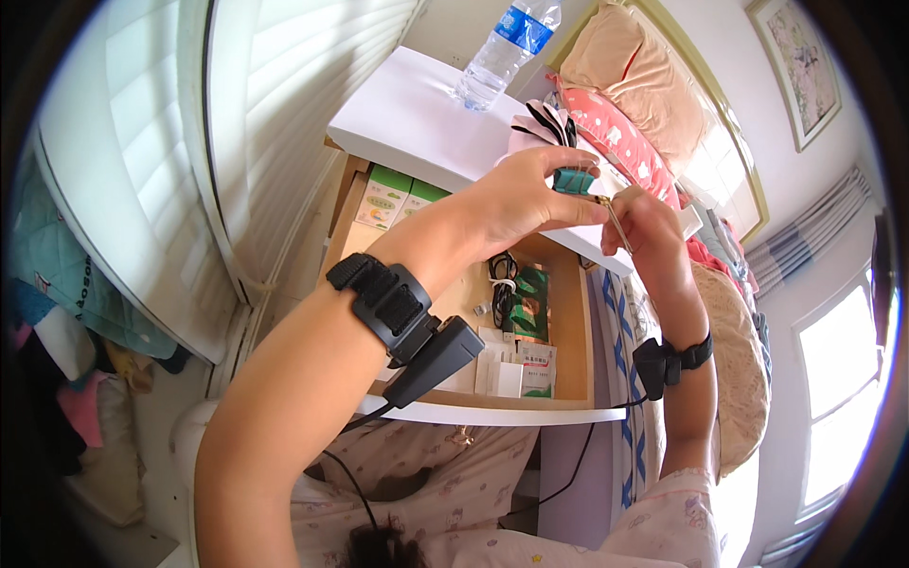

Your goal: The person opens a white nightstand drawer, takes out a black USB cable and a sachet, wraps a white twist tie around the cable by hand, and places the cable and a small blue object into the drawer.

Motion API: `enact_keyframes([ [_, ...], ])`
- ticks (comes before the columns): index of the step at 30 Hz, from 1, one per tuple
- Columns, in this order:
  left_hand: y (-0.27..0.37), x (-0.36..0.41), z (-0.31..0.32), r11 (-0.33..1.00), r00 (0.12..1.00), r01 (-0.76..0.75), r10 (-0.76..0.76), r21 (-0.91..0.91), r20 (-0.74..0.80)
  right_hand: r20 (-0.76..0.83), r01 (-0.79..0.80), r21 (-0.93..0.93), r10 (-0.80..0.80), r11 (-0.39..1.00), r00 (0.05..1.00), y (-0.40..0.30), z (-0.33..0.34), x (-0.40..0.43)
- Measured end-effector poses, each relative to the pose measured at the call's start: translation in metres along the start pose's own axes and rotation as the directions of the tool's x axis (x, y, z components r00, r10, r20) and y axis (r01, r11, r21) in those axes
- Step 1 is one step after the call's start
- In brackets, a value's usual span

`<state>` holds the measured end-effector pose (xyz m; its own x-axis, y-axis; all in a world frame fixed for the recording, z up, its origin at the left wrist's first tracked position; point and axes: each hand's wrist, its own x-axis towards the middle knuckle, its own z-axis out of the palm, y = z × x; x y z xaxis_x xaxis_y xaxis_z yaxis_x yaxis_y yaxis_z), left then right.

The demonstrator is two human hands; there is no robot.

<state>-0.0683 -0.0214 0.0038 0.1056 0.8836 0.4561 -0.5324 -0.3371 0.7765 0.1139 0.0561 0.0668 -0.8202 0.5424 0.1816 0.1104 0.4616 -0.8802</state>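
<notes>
Between the thumb and fingers of my left hand [522, 192] is a teal binder clip [573, 181] with wire handles. My right hand [648, 224] pinches a slim metal item [618, 224] with a gold-coloured end, whose exact kind I cannot tell. That end lies right by my left thumb tip; whether they touch is unclear. Both hands are raised over the far right part of a white nightstand top [405, 99]. Below them, the nightstand's drawer [572, 341] is pulled out.
Inside the drawer lie green-and-white boxes [383, 199], a coiled black cable [503, 284], a green packet [531, 302] and a small white box [505, 378]. A plastic water bottle [490, 71] stands on the nightstand. A bed with pillows [632, 85] is at right, sliding doors [284, 92] at left.
</notes>
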Motion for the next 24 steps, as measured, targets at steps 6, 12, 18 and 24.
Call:
enact_keyframes([
  [6, -0.005, 0.003, -0.006, 0.999, 1.000, 0.006, -0.006, -0.034, -0.008, 0.066, -0.154, 0.028, 0.151, 0.988, 0.986, 0.000, 0.006, 0.000],
  [12, -0.009, 0.003, -0.007, 0.997, 0.998, 0.066, -0.066, 0.039, -0.020, 0.252, -0.345, 0.142, 0.303, 0.928, 0.919, 0.018, -0.009, -0.004],
  [18, -0.009, 0.008, -0.017, 0.997, 0.986, 0.054, -0.044, 0.060, -0.161, 0.287, -0.661, -0.105, 0.659, 0.743, 0.695, 0.045, -0.019, -0.003],
  [24, -0.011, 0.009, -0.019, 1.000, 0.984, 0.004, -0.008, -0.018, -0.180, 0.383, -0.858, 0.112, 0.775, 0.502, 0.503, 0.106, -0.017, 0.006],
])
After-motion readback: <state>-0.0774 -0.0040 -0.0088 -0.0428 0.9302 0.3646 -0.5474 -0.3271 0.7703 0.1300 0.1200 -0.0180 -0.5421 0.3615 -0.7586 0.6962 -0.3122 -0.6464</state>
